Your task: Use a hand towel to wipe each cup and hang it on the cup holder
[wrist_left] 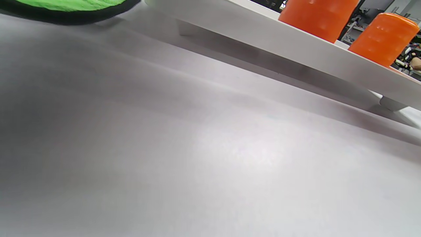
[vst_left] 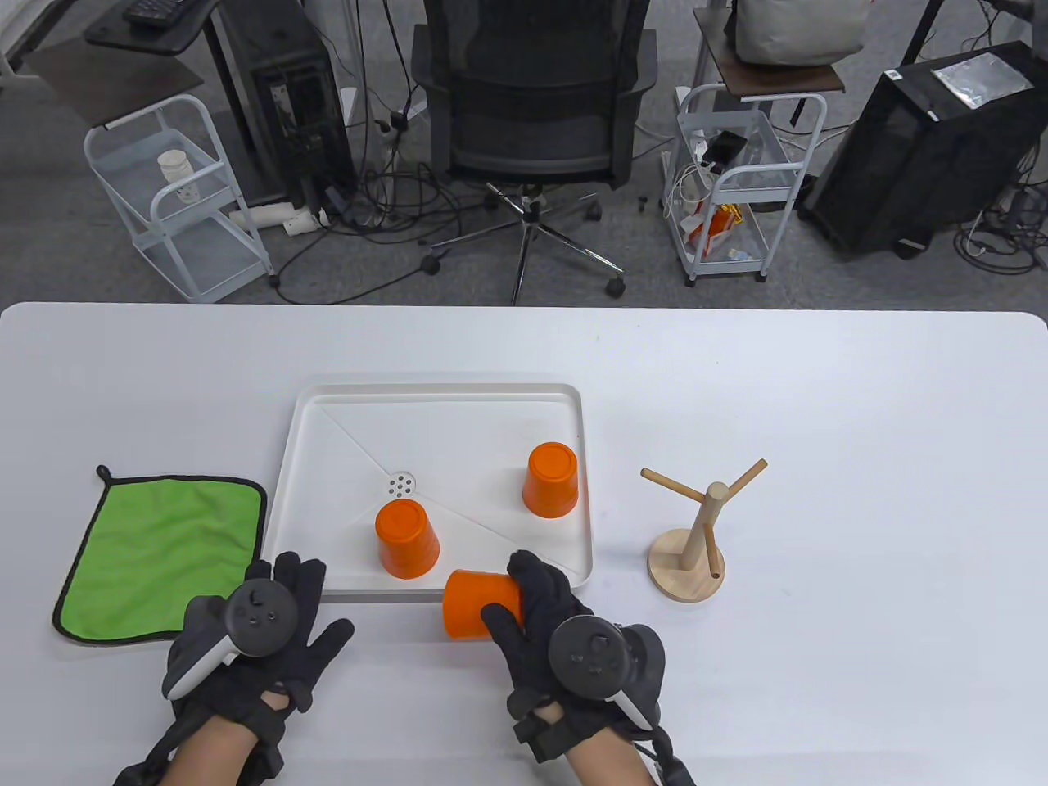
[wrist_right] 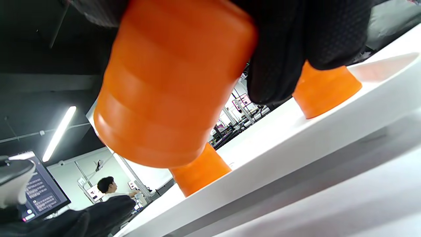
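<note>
Three orange plastic cups are in play. Two stand upside down inside the square white plastic tray: the left cup near the tray's near edge, just near of the small round drain, and the right cup farther back toward the right wall. The third orange cup lies on its side at the tray's near rim, its wider end pointing left, gripped by the right hand, whose gloved fingers curl over its top while the thumb wraps its near side. From the right wrist view this cup is clear of the white table, with the other two behind it.

At the left, the left hand rests palm down on the table with its fingers spread and straight, holding nothing, its fingertips just short of the tray's near-left corner. A green microfibre hand towel with a black border lies flat to the tray's left, just beside that hand. To the tray's right stands the wooden cup holder with three angled pegs, bare.
</note>
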The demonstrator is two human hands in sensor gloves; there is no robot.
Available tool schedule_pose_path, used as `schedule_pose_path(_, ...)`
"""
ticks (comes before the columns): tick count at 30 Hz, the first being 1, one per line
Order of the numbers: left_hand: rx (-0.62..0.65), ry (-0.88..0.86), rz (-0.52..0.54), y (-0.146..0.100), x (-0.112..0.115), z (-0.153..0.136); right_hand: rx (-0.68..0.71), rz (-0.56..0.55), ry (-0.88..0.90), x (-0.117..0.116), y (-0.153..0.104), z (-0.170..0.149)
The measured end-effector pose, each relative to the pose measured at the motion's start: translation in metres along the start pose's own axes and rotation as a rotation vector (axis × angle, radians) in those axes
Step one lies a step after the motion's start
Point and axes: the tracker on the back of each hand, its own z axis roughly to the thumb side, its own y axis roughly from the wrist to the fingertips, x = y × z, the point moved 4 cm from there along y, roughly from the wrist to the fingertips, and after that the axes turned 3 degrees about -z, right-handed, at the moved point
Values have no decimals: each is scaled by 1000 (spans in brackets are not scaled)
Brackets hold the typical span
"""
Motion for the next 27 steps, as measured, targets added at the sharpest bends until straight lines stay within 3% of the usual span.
schedule_pose_path(8,-58,-33,84,-7,-17,-18,-13,24,56,-3,-1,-3)
schedule_pose_path(15,-200,-19,130,-8,-41,-58,-16,26,88,-2,0,-4)
schedule_pose_path(20,-323,75,86,-2,-46,-90,-7,30,97,-3,0,-3)
schedule_pose_path(27,-417,85,-54,15,-33,-120,-3,28,104,-3,0,-3)
